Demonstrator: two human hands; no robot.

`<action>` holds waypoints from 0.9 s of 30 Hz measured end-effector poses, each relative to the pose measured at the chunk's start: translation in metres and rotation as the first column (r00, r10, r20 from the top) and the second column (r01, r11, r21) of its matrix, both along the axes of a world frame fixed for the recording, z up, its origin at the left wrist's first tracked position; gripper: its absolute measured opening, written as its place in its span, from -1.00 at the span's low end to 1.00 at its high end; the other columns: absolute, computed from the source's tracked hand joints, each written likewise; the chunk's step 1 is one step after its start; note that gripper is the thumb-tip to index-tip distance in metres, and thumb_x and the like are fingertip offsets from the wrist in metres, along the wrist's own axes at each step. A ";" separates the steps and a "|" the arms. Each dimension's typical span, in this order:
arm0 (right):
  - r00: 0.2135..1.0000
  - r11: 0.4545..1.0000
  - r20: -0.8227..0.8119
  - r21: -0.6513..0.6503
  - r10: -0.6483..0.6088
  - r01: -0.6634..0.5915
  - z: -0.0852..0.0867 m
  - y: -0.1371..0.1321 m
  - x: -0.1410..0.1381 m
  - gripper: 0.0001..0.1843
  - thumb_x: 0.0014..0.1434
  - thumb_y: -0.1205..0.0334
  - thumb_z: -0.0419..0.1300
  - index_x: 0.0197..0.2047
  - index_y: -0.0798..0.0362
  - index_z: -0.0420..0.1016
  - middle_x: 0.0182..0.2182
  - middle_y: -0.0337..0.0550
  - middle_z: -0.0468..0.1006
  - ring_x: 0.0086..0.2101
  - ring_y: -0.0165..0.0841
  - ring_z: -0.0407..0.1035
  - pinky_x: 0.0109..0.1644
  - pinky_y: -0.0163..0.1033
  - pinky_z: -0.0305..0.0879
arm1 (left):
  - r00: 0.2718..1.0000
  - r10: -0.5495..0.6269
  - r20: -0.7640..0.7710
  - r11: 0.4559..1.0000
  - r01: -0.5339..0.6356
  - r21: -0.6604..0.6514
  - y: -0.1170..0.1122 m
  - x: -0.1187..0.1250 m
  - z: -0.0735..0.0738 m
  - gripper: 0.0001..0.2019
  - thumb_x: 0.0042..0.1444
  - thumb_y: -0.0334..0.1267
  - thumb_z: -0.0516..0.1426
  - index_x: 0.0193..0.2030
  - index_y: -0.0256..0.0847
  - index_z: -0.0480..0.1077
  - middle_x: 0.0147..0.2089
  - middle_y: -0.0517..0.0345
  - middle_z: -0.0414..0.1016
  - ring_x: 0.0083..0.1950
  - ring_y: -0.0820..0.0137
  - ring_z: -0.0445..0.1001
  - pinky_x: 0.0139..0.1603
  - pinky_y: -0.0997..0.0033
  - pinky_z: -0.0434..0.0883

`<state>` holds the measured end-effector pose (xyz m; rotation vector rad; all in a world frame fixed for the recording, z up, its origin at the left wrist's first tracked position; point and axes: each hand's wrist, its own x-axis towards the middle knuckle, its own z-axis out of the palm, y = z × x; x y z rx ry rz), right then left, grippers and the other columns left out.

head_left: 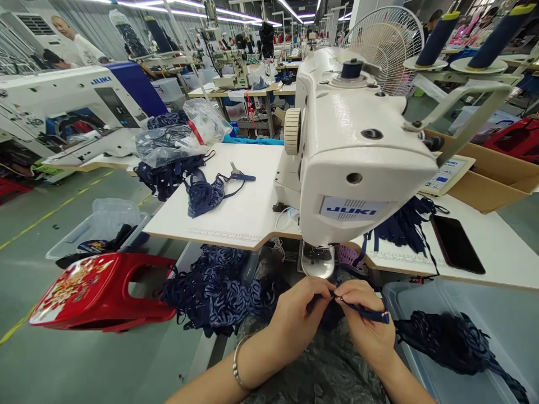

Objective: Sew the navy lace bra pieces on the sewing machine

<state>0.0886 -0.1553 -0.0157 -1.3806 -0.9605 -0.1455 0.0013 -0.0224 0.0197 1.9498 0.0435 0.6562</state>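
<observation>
Just in front of the sewing machine (362,146), my two hands meet over a navy bra strap (366,312). My left hand (301,314) is closed, pinching the strap between thumb and fingertips. Thumb and fingers of my right hand (366,322) also grip it, close beside the left; a flat length of strap lies across this hand. A small dark part sits between the fingertips, too small to make out. Dark fabric hangs below the hands, mostly hidden by them. The machine's rounded metal plate (318,261) is just above my fingers.
A navy bra (206,191) lies on the white table (252,213). Bundled straps (404,227) and a phone (457,244) are on the right. Navy bras (219,289) are heaped at lower left beside a red stool (105,292). A clear bin (505,314) at right holds more.
</observation>
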 end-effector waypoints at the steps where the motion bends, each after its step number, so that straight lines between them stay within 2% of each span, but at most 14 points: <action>1: 1.000 0.999 -0.030 -0.039 0.005 -0.006 0.001 0.000 0.000 -0.70 0.21 0.52 0.19 -0.13 -0.09 0.41 -0.27 -0.24 0.51 -0.24 -0.31 0.44 -0.14 -0.18 0.37 | 0.998 0.011 -0.061 0.999 -0.014 -0.040 0.000 0.000 0.001 -0.85 0.16 -0.51 0.08 -0.25 -0.16 0.35 -0.20 0.18 0.55 -0.19 0.47 0.53 -0.16 0.56 0.44; 5: 0.985 0.969 -0.173 -0.236 0.026 -0.068 0.006 0.001 0.005 -0.88 0.29 0.33 0.18 -0.14 -0.09 0.38 -0.23 -0.21 0.50 -0.19 -0.30 0.44 -0.15 -0.22 0.38 | 0.961 0.046 -0.272 0.975 -0.102 -0.195 -0.002 0.000 0.003 -0.93 0.12 -0.41 0.11 -0.26 -0.18 0.34 -0.33 0.22 0.47 -0.30 0.46 0.45 -0.30 0.55 0.39; 9: 0.976 0.909 -0.220 -0.406 0.001 -0.092 0.012 0.005 0.012 -0.96 0.33 0.19 0.15 -0.14 -0.09 0.38 -0.20 -0.21 0.53 -0.18 -0.28 0.45 -0.17 -0.24 0.38 | 0.943 0.086 -0.321 0.956 -0.169 -0.240 -0.001 0.001 -0.003 -0.93 0.12 -0.34 0.13 -0.28 -0.18 0.29 -0.35 0.25 0.42 -0.35 0.47 0.39 -0.35 0.55 0.33; 15: 0.999 0.848 -0.036 -0.531 -0.023 0.000 0.018 0.014 0.022 -0.91 0.34 0.17 0.09 -0.13 -0.05 0.38 -0.20 -0.15 0.53 -0.17 -0.20 0.44 -0.13 -0.15 0.33 | 0.915 0.177 -0.363 0.971 -0.222 -0.087 0.009 0.002 -0.011 -0.89 0.17 -0.26 0.16 -0.21 -0.16 0.29 -0.34 0.25 0.42 -0.36 0.45 0.40 -0.38 0.53 0.32; 18: 0.998 0.824 -0.009 -0.565 -0.061 0.045 0.022 0.018 0.026 -0.88 0.33 0.16 0.07 -0.15 -0.04 0.38 -0.22 -0.12 0.52 -0.20 -0.16 0.44 -0.16 -0.12 0.33 | 0.917 0.276 -0.287 0.961 -0.263 0.086 0.017 0.002 -0.012 -0.89 0.21 -0.28 0.15 -0.14 -0.16 0.33 -0.28 0.19 0.42 -0.30 0.42 0.44 -0.31 0.49 0.38; 20: 0.997 0.811 -0.045 -0.584 -0.066 0.028 0.024 0.020 0.029 -0.87 0.33 0.14 0.06 -0.16 -0.04 0.38 -0.22 -0.11 0.51 -0.21 -0.16 0.43 -0.19 -0.12 0.33 | 0.922 0.365 -0.132 0.910 -0.323 0.261 0.022 0.003 -0.013 -0.88 0.24 -0.31 0.13 -0.09 -0.16 0.36 -0.22 0.13 0.40 -0.22 0.39 0.45 -0.25 0.45 0.42; 22: 0.992 0.817 -0.108 -0.577 -0.066 -0.008 0.023 0.023 0.031 -0.85 0.32 0.12 0.06 -0.14 -0.03 0.37 -0.20 -0.08 0.49 -0.21 -0.17 0.40 -0.20 -0.12 0.34 | 0.902 0.425 0.079 0.797 -0.414 0.440 0.026 0.003 -0.014 -0.83 0.26 -0.36 0.12 -0.03 -0.14 0.39 -0.11 0.04 0.40 -0.09 0.33 0.44 -0.12 0.37 0.44; 23: 0.987 0.827 -0.143 -0.562 -0.075 -0.018 0.022 0.024 0.032 -0.84 0.31 0.10 0.07 -0.13 -0.02 0.36 -0.19 -0.06 0.46 -0.22 -0.18 0.38 -0.21 -0.12 0.35 | 0.892 0.413 0.182 0.734 -0.445 0.513 0.027 0.002 -0.015 -0.79 0.26 -0.39 0.11 0.01 -0.14 0.39 -0.05 0.01 0.40 -0.01 0.30 0.43 -0.03 0.32 0.43; 25: 0.970 0.844 -0.220 -0.535 -0.101 -0.034 0.019 0.027 0.036 -0.78 0.28 0.06 0.10 -0.09 0.00 0.33 -0.24 -0.08 0.41 -0.28 -0.22 0.35 -0.22 -0.12 0.36 | 0.912 0.283 0.297 0.654 -0.410 0.636 0.030 -0.001 -0.015 -0.72 0.28 -0.44 0.07 0.09 -0.16 0.38 0.04 -0.01 0.44 0.11 0.29 0.40 0.15 0.27 0.33; 27: 0.944 0.839 -0.309 -0.539 -0.116 -0.073 0.016 0.029 0.039 -0.70 0.24 0.03 0.12 -0.06 0.02 0.29 -0.31 -0.14 0.37 -0.33 -0.24 0.32 -0.22 -0.10 0.37 | 0.968 0.083 0.235 0.614 -0.236 0.753 0.031 -0.004 -0.015 -0.68 0.29 -0.46 0.02 0.15 -0.23 0.35 0.07 0.01 0.48 0.18 0.32 0.37 0.26 0.29 0.21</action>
